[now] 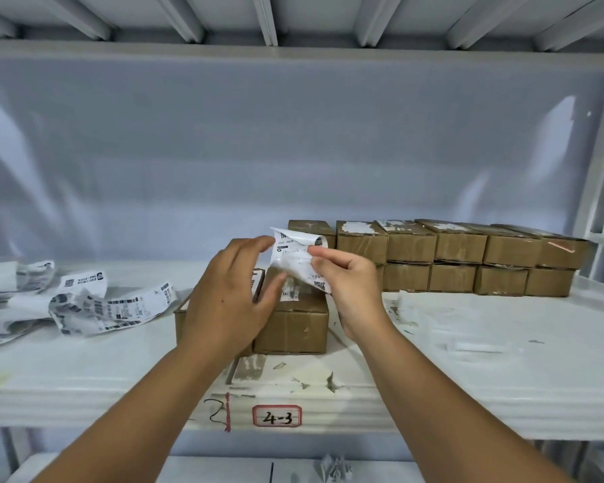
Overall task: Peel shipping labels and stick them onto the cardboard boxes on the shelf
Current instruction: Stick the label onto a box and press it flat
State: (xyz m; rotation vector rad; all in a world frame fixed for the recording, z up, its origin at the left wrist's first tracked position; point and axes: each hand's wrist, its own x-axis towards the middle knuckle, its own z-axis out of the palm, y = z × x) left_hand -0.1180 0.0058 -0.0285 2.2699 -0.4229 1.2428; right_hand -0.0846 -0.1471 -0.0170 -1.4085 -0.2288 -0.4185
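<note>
Evidently the peeling step is in hand: both hands hold 1 shipping label (pixel 291 258) in the air, just above the near cardboard box (pixel 291 324) at the middle of the shelf (pixel 84 374). The right hand (pixel 350 281) pinches the label's right edge between thumb and curled fingers. The left hand (pixel 230 291) has its fingers together and lightly bent, with forefinger and thumb closing on the left edge, apparently working the face away from its backing.

The label is thin white paper with black barcodes and print, curled and creased, its top corner folded over. Whether it is fully free of the liner I cannot tell.

The next move calls for finishing the peel without tearing, then laying the sticky side flat on the box top and smoothing it down. That top already carries a printed patch.

The box is plain brown card, rectangular, scuffed at the seams. Far right, a stack of similar boxes (pixel 468 259) stands in 2 layers, tops marked with torn white residue. At the left lie crumpled loose labels (pixel 95 305). The shelf is white and scarred with tape scraps; its front lip bears a red-bordered tag (pixel 276 415) reading 4-3.
</note>
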